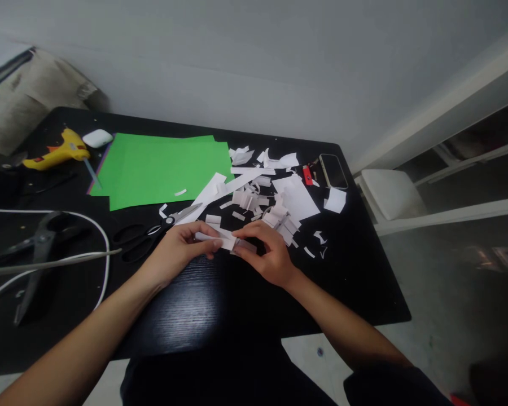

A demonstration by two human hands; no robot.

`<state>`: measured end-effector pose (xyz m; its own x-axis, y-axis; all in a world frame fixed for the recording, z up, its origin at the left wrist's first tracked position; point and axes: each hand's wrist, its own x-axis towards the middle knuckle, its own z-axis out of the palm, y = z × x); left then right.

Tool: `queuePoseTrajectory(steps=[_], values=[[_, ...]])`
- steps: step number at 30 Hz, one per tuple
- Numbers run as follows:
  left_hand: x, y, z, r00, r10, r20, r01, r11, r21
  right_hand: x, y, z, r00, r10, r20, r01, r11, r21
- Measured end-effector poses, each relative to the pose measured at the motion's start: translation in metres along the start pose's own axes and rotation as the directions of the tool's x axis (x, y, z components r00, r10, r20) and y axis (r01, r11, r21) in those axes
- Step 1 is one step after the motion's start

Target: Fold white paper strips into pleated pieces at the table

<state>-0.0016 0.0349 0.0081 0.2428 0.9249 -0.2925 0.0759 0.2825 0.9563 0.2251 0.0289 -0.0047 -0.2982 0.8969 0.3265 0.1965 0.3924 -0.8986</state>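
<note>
Both my hands meet over the middle of the black table (203, 304). My left hand (178, 248) pinches one end of a folded white paper strip (222, 241), and my right hand (266, 252) pinches the other end, fingers curled round it. Just beyond my hands lies a heap of white paper scraps (275, 197), strips and folded bits. Black-handled scissors (152, 232) lie right by my left hand, blades pointing toward the scraps.
Green paper sheets (161, 166) lie at the back. A yellow glue gun (59, 149) and a white case (97, 137) sit far left. Pliers (38, 248) and a white cable (97, 231) are on the left. A phone (333, 170) and a small red object (307, 175) lie back right.
</note>
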Motion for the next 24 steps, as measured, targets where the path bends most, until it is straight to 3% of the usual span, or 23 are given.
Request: queuePoseTrajectory(steps=[10, 14, 19, 24], values=[[-0.003, 0.002, 0.003, 0.999, -0.012, 0.042, 0.011, 1.000, 0.022, 0.000, -0.001, -0.001, 0.999, 0.016, 0.050, -0.017, 1.000, 0.022], [-0.003, -0.002, 0.003, 1.000, 0.005, -0.006, -0.005, 0.996, 0.089, -0.001, -0.003, -0.001, 0.995, 0.065, 0.074, -0.067, 0.998, 0.022], [-0.006, -0.003, 0.009, 0.969, 0.224, -0.099, -0.197, 0.953, 0.229, -0.003, 0.001, 0.005, 0.987, 0.155, 0.050, -0.159, 0.983, 0.094], [-0.008, -0.009, 0.013, 0.925, 0.368, -0.092, -0.325, 0.894, 0.309, -0.004, 0.006, 0.012, 0.968, 0.251, 0.002, -0.248, 0.956, 0.154]])
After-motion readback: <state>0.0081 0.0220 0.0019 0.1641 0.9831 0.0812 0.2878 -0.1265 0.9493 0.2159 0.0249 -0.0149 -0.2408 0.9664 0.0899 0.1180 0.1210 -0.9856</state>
